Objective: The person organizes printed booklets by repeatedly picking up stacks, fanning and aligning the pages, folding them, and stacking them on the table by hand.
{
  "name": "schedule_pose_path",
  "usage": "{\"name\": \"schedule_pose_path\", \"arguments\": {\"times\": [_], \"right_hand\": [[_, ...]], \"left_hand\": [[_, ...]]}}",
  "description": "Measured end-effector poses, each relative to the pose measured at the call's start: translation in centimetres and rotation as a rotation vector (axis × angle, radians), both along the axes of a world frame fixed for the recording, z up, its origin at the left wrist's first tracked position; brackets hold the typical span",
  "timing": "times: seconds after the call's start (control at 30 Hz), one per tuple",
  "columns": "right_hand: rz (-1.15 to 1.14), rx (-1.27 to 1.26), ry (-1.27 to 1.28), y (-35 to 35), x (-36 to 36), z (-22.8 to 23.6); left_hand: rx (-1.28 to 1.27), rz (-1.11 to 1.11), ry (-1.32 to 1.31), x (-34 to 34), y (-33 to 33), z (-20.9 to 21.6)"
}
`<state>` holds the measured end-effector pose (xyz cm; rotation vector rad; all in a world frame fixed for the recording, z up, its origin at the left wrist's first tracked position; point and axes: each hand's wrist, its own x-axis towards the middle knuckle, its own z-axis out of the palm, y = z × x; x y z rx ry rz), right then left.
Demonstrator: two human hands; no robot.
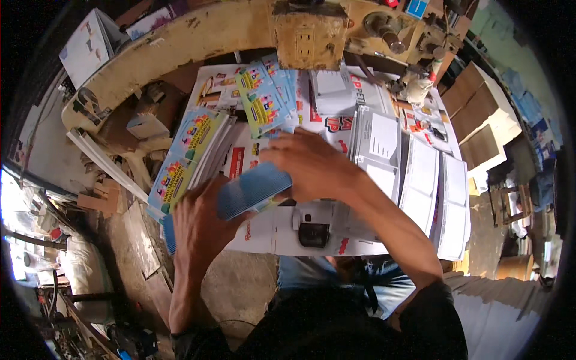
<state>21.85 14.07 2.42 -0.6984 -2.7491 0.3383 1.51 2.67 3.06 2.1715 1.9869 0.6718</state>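
Both hands hold a thick stack of blue printed booklets (255, 191) tilted above the table, its ridged blue side showing. My left hand (201, 219) grips its left end, the thumb along the near side. From the right, my right hand (315, 163) closes over the other end; its fingertips are partly hidden. Left of the stack lies a pile of blue and yellow printed covers (186, 150) with white pages beneath, close to my left hand. Beyond my right hand, several loose cover sheets (264, 99) lie fanned out.
Piles of white printed sheets (375, 144) and further white stacks (453, 204) fill the table's right side. A worn machine with a yellowish box (309, 36) stands along the back. A white bottle (420, 84) is at the back right. Cardboard boxes (480, 117) stand at the far right.
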Motion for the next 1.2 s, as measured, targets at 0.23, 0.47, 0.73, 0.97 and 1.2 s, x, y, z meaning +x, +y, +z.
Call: {"name": "schedule_pose_path", "arguments": {"times": [0.23,0.47,0.73,0.97,1.2], "right_hand": [[-0.073,0.2,-0.01,0.2,-0.5,-5.6],[-0.042,0.023,-0.062,-0.1,-0.3,-2.2],[-0.088,0.098,-0.013,-1.1,0.0,-6.3],[-0.182,0.281,0.011,-2.1,0.2,-5.0],[-0.543,-0.086,0.887,-7.6,5.2,-2.2]], "left_hand": [[0.056,0.018,0.254,0.2,0.1,-4.2],[-0.132,0.028,0.022,0.0,-0.3,-2.4],[-0.142,-0.027,0.226,0.9,-0.9,-4.4],[-0.008,0.051,0.186,4.9,1.8,-5.8],[-0.025,0.056,-0.279,1.2,0.6,-3.3]]}}
